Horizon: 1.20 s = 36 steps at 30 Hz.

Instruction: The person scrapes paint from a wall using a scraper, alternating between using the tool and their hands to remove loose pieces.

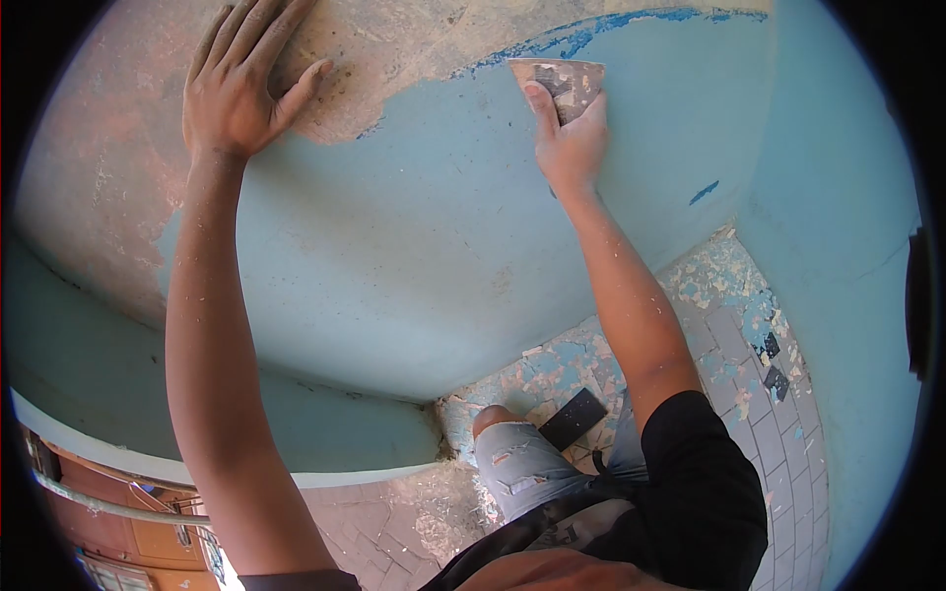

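Observation:
My right hand (574, 148) grips a putty knife (560, 81) whose wide blade is smeared with dried plaster. The blade's edge is at the wall, just below a strip of dark blue paint (581, 37) and the ragged border of the paint layer. My left hand (236, 94) lies flat with fingers spread on the bare, stripped part of the wall (108, 163). Light blue paint (394, 256) still covers the wall between and below my two hands. The putty knife's handle is mostly hidden in my right palm.
Paint flakes (572, 369) litter the tiled floor (778, 463) along the wall's foot. A dark rectangular piece (574, 419) lies by my knee. Another blue wall (838, 246) meets this one at right. A curved ledge (108, 438) runs along the lower left.

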### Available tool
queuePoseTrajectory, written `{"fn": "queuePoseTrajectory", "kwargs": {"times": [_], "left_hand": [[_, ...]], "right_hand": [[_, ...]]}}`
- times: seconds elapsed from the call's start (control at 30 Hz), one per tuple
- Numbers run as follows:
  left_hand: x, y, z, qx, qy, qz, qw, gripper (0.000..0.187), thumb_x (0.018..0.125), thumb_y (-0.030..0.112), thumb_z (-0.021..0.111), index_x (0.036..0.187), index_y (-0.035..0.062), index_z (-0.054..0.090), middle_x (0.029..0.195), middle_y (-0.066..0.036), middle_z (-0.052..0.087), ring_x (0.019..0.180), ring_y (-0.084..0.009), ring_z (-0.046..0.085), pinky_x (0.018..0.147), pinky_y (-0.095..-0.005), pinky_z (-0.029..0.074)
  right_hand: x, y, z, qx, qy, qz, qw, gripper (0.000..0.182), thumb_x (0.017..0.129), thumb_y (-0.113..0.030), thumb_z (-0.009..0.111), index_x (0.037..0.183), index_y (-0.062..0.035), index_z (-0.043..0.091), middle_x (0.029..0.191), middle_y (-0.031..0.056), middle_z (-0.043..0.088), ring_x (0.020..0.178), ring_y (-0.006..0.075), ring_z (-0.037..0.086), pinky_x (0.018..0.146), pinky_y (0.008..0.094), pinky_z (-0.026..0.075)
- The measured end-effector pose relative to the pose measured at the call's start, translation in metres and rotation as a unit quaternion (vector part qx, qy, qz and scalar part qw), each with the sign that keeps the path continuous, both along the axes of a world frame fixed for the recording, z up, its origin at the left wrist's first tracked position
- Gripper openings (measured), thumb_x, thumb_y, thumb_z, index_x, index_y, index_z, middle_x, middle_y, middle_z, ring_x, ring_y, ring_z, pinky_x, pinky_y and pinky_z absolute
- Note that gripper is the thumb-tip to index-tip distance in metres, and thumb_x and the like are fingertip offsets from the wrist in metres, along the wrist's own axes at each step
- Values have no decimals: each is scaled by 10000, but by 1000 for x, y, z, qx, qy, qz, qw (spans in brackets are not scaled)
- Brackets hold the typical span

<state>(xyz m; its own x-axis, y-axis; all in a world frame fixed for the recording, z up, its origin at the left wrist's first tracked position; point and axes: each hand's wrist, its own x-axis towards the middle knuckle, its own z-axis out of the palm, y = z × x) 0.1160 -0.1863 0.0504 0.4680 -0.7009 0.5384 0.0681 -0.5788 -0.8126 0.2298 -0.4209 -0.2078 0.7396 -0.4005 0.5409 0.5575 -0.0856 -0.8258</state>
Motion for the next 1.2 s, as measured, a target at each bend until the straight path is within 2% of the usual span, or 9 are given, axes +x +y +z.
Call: {"fn": "queuePoseTrajectory", "kwargs": {"times": [0.07,0.17,0.27,0.37,0.47,0.77,0.87,1.1,1.2], "left_hand": [[0,0,1,4,-2,-8,1000,780,924,566,553,1524,69,576,1656,-182,458,1556,-371,391,1290,-539,274],[1,3,2,8,1,-19,1000,772,923,560,556,1513,62,585,1650,-186,465,1552,-374,398,1287,-538,280],[1,3,0,-2,5,-29,1000,763,922,551,562,1501,56,593,1641,-190,477,1546,-376,407,1284,-539,285],[-3,-2,1,-14,12,-25,1000,758,920,546,568,1495,55,599,1632,-193,488,1542,-375,414,1281,-540,289],[-1,1,1,-10,9,-24,1000,756,919,546,573,1495,57,601,1626,-195,494,1540,-374,419,1280,-539,291],[1,4,0,-2,0,-41,999,752,921,551,577,1498,69,600,1628,-188,494,1540,-368,420,1280,-535,294],[2,3,0,-4,1,-39,999,755,923,556,575,1498,69,600,1629,-185,494,1540,-365,419,1280,-533,295],[-3,-3,0,-15,4,-8,1000,756,930,561,570,1499,64,598,1629,-183,494,1547,-357,409,1284,-531,289],[-3,0,0,-13,5,-10,1000,748,935,553,568,1496,60,601,1629,-184,494,1548,-354,410,1284,-531,289]], "right_hand": [[13,6,-2,157,19,72,985,900,889,-621,810,1352,84,493,1134,213,718,1023,367,719,898,441,567],[-10,22,0,50,-63,-29,996,868,888,-608,820,1326,74,508,1131,203,718,1011,341,724,877,415,571],[-17,10,8,32,14,42,999,857,888,-586,832,1325,75,507,1133,192,717,1001,306,724,870,394,574],[-13,21,3,85,-15,19,996,832,892,-561,841,1317,75,514,1133,194,713,998,297,720,871,394,572],[-7,28,-3,62,-112,-45,991,751,891,-628,802,1134,35,547,940,180,740,830,370,756,727,448,585],[-14,30,-3,17,-88,-22,996,717,898,-599,811,1118,38,569,942,180,744,833,359,757,730,431,587],[-3,25,-2,138,-58,5,989,699,901,-575,820,1126,39,576,937,180,746,833,353,757,733,426,586],[-13,19,-6,12,-57,-3,998,697,906,-567,820,1147,39,575,963,185,745,865,333,760,751,412,588],[-1,17,-4,134,-16,49,990,715,902,-595,810,1138,37,573,981,190,748,880,334,763,756,413,590]]}}
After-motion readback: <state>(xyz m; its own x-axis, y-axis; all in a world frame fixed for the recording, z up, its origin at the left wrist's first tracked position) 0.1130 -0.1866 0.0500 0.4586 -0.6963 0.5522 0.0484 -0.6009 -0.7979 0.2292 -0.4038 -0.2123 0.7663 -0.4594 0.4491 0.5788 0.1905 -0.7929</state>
